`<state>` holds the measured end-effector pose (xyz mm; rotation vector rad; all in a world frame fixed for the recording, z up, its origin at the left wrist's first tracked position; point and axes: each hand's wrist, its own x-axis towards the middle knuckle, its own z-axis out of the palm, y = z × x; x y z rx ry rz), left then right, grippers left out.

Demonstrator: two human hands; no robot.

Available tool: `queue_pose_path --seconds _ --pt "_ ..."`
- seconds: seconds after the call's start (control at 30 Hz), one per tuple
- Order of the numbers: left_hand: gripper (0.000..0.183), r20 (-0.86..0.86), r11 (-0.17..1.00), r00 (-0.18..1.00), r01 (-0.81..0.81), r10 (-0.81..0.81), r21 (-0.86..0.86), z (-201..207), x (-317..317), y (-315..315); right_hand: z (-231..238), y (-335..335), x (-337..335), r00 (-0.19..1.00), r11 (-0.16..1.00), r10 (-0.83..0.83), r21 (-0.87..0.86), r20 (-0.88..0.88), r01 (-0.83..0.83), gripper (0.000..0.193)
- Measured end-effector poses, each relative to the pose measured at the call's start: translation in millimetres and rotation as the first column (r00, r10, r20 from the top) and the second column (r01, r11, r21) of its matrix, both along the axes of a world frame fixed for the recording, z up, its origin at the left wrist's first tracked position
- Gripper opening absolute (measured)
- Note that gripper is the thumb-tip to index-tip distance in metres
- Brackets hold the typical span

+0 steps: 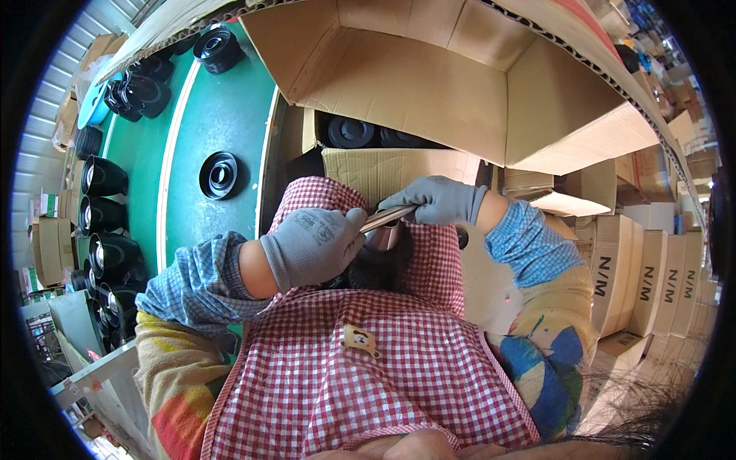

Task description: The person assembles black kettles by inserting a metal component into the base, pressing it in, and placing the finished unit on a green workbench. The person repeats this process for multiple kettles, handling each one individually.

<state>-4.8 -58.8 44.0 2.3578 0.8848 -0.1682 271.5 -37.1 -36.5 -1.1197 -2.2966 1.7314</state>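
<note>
A shiny, narrow metal strip spans the gap between my two grey-gloved hands. Its near left end is in my left hand, with the fingers closed round it. My right hand pinches the far right end, thumb and fingers pressed together. Just under the strip, between my knees, a shiny metal piece with a rounded face shows above a dark object. My left hand partly covers that dark object, and I cannot make out its kind. A red-and-white checked apron covers my lap.
To the left runs a green work surface with a round black ringed part on it. Several glossy black rounded housings line its far side. Ahead stands a large open cardboard box, above a smaller carton holding black round parts. Cartons stand at right.
</note>
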Motion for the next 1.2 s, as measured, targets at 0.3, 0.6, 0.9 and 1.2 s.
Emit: queue_pose_path --seconds 0.3,0.6,0.9,1.2 --pt "0.027 -0.018 0.989 0.997 -0.076 0.079 0.129 -13.3 21.6 -5.4 -9.3 18.7 2.3 0.952 0.924 0.237 0.258 0.195 -0.283 0.055" --pt "0.024 0.052 0.999 0.999 -0.018 0.016 0.048 -54.6 9.8 51.3 -0.5 -27.7 -6.0 0.983 0.986 -0.069 0.136 -0.167 0.092 0.067" --pt "0.038 0.367 0.951 0.924 0.012 0.108 -0.31 -146.7 12.0 100.9 -33.4 -33.8 -16.6 0.957 0.839 0.145 0.543 -0.252 0.016 0.092" --pt "0.026 0.683 0.93 0.678 -0.367 0.272 -0.007 -122.3 28.9 91.7 -9.1 -42.8 -44.8 0.509 0.902 -0.419 -0.408 -0.752 0.14 0.087"
